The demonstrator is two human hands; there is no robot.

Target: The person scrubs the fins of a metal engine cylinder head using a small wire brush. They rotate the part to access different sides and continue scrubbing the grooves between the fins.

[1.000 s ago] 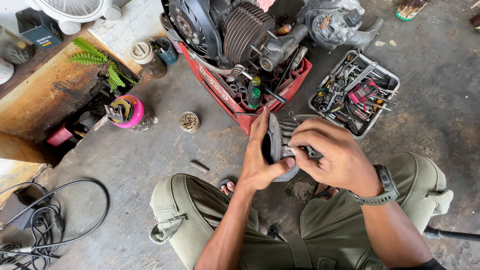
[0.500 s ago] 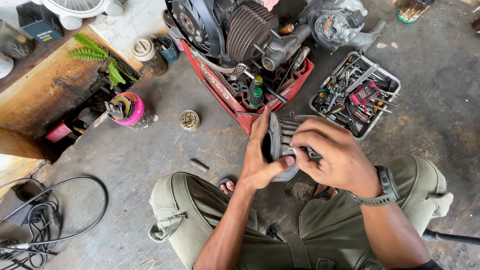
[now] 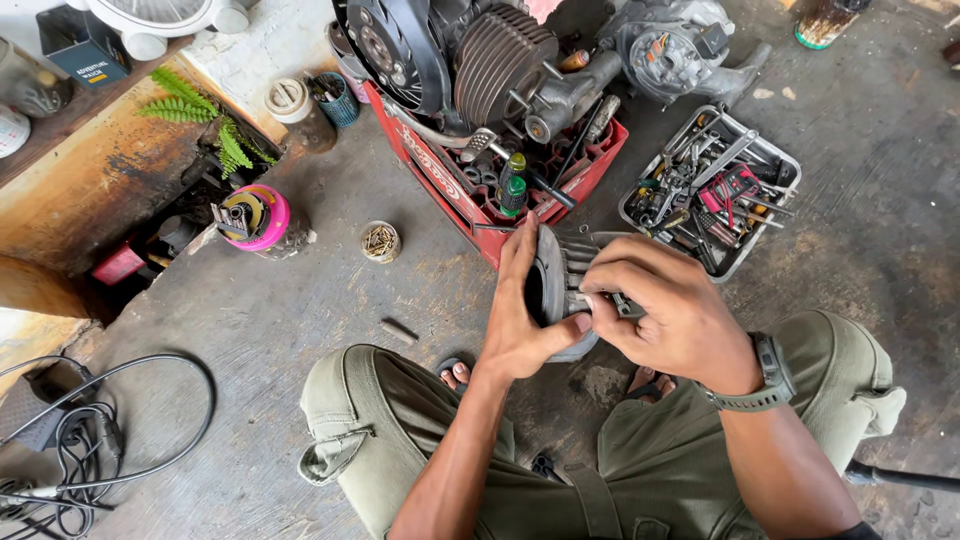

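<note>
— Both hands are on one thing, right?

— Yes. Left hand (image 3: 520,330) lies flat against the open end of a grey metal part with fins (image 3: 565,285), fingers pointing up to 12 o'clock, thumb curled under it. Right hand (image 3: 665,310) is closed around the other side, fingertips pinching at the fins. A dark watch (image 3: 770,375) sits on that wrist.

— Where is the finned part?

— Held up between the two hands, over the grey floor (image 3: 300,310), just above the knees in green trousers (image 3: 650,470). Bare toes (image 3: 455,375) peek out under it.

— What is near it?

— At 12 o'clock, very near the fingertips, a red crate (image 3: 440,175) holds a big dark engine (image 3: 480,60) and a green-handled screwdriver (image 3: 513,185). At 2 o'clock sits a grey tray of tools (image 3: 775,160), and past it another grey engine part (image 3: 670,45).

— And on the other side?

— At 10 o'clock, a small round tin of screws (image 3: 380,240). Further out, a pink tub (image 3: 260,215) and a green fern (image 3: 215,125). At 8 o'clock, black cables (image 3: 110,440) lie coiled on the floor.
</note>
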